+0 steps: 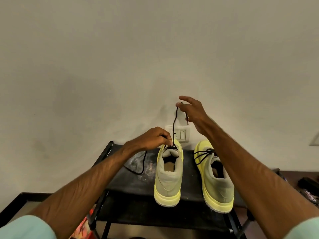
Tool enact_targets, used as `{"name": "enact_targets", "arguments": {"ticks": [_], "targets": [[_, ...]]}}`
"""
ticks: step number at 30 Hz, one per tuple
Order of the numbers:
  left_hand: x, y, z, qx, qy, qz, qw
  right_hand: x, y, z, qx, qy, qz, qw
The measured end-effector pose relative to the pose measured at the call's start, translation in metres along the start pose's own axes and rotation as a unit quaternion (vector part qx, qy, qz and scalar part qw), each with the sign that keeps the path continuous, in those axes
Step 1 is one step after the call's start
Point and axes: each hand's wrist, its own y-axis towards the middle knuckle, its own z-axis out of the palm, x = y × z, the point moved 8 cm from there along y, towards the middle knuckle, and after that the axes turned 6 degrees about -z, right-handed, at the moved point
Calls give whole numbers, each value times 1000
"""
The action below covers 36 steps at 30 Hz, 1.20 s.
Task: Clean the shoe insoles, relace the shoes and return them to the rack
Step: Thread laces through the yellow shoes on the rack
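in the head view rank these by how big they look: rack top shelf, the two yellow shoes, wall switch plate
1. rack top shelf, widest by far.
2. shoe being laced and other shoe: they look about alike, so no ranking between them.
3. wall switch plate, smallest, though it sits farther from the camera.

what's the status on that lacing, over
Left hand pinches lace at left shoe top; right hand holds its end high. Right shoe laced, both on rack. Nothing in the way.

Two shoes (pixel 168 176) (pixel 214 178) are set side by side on the rack (pixel 138 183), low in frame; a wall socket (pixel 179 133) is seen behind.
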Motion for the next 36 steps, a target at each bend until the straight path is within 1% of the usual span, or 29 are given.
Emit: {"name": "enact_targets", "arguments": {"ticks": [2,3,5,6,7,8,10,12,14,18,20,21,22,24,25,26,28,30,32,33,34,35,36], "targets": [[4,1,3,1,-39,-24,999,0,-1,0,21,-111,-23,993],[4,1,3,0,-54,-34,998,-7,-3,2,50,-185,-19,981],[4,1,5,1,-72,-61,996,-29,-15,10,128,-319,21,939],[4,2,6,2,-74,-81,994,-38,-22,12,152,-362,31,919],[6,2,6,2,-75,-104,992,-42,-28,13,151,-384,23,911],[9,4,6,0,-74,-126,989,-42,-34,14,134,-380,7,915],[15,6,5,0,-72,-159,985,-37,-48,16,100,-333,-29,937],[18,6,4,2,-66,-178,982,-27,-64,21,111,-288,-43,950],[19,6,4,3,-70,-185,980,-25,-73,27,117,-287,-37,950],[19,7,0,-17,-34,-172,984,-26,-77,33,64,-337,-34,939],[18,6,-2,-21,-32,-157,987,-27,-77,34,71,-326,-6,943],[18,5,-2,-22,-36,-153,987,-30,-78,32,84,-310,29,947],[18,5,-2,-22,-43,-150,987,-34,-80,31,99,-277,71,953],[19,5,0,-24,-57,-143,988,-39,-87,30,125,-175,158,964],[21,4,0,-29,-63,-142,987,-36,-90,27,121,-130,180,968],[22,4,0,-33,-68,-145,987,-28,-88,20,102,-96,178,974],[28,6,0,-42,-72,-154,985,-4,-82,-2,27,-24,142,989],[31,8,2,-43,-75,-157,984,24,-72,-36,-93,26,74,993],[32,8,3,-45,-73,-159,983,46,-70,-70,-204,-17,-13,979],[32,8,3,-47,-69,-159,984,52,-71,-81,-234,-49,-52,970],[31,8,3,-48,-67,-158,984,56,-71,-88,-239,-79,-76,965],[31,8,3,-49,-65,-158,984,54,-68,-90,-219,-119,-87,965],[31,8,2,-49,-64,-158,984,48,-64,-86,-169,-187,-75,965]]}}
